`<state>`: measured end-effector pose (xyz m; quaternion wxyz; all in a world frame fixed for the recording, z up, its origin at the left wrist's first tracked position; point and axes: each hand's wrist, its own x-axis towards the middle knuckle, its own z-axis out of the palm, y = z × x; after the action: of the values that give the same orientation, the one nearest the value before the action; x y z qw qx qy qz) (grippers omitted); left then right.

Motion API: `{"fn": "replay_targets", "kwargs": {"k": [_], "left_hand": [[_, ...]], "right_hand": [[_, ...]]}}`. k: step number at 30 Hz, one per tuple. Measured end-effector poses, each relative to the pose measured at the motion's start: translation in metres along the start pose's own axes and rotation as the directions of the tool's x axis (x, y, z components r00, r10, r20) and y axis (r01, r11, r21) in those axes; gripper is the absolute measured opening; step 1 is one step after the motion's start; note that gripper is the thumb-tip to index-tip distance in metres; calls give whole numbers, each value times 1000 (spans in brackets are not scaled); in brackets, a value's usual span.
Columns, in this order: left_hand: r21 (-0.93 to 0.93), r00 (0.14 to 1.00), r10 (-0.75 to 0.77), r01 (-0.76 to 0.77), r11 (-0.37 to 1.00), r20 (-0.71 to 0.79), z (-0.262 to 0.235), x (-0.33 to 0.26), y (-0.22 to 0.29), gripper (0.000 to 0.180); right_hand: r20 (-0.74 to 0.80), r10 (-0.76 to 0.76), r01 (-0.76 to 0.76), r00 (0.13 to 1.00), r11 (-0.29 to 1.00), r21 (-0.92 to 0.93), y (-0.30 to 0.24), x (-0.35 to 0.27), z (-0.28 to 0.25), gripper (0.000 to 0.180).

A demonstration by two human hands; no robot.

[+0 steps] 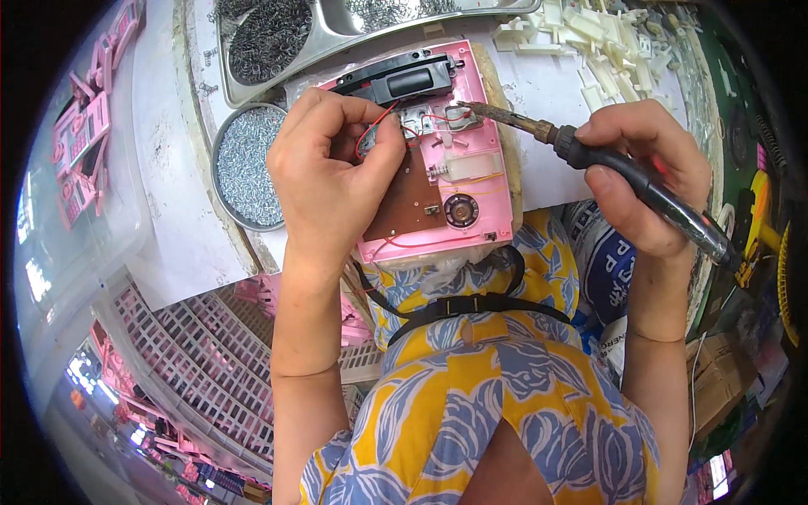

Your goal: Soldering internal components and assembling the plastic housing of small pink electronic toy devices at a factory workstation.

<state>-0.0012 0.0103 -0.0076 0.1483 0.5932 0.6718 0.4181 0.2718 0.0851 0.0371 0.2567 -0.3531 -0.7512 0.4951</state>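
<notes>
A pink plastic housing (498, 189) lies open on the bench in front of me, with a brown circuit board (408, 198), a round black disc part (461, 210) and a whitish plastic piece (473, 167) inside. Across its far end sits a black plastic part (408, 82). My left hand (332, 160) is closed over the housing's left side, thumb and forefinger pinched on a thin red wire (370, 129). My right hand (644, 172) grips a soldering iron (606, 157) by its black handle. Its tip points left, at or just above a small metal part (459, 118) near the housing's far right.
Left of the housing stands a round tin (220, 181) of small screws. A metal tray (324, 52) with dark springs lies beyond. White plastic pieces (589, 38) are heaped at far right. A grey slatted basket (210, 353) and pink parts (80, 139) are on the left.
</notes>
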Motion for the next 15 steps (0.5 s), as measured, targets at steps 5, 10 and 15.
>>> {"fn": "replay_targets", "kwargs": {"k": [5,10,15], "left_hand": [[-36,1000,-24,24,999,0,0,-2,0,9],[-30,1000,-23,23,999,1,1,-1,-1,8],[-25,1000,-20,20,999,-7,1,-1,-2,8]], "right_hand": [[-6,-57,57,998,998,26,0,2,4,33],[-9,-86,86,996,996,2,1,3,3,32],[-7,-77,77,997,997,17,1,3,4,33]]}}
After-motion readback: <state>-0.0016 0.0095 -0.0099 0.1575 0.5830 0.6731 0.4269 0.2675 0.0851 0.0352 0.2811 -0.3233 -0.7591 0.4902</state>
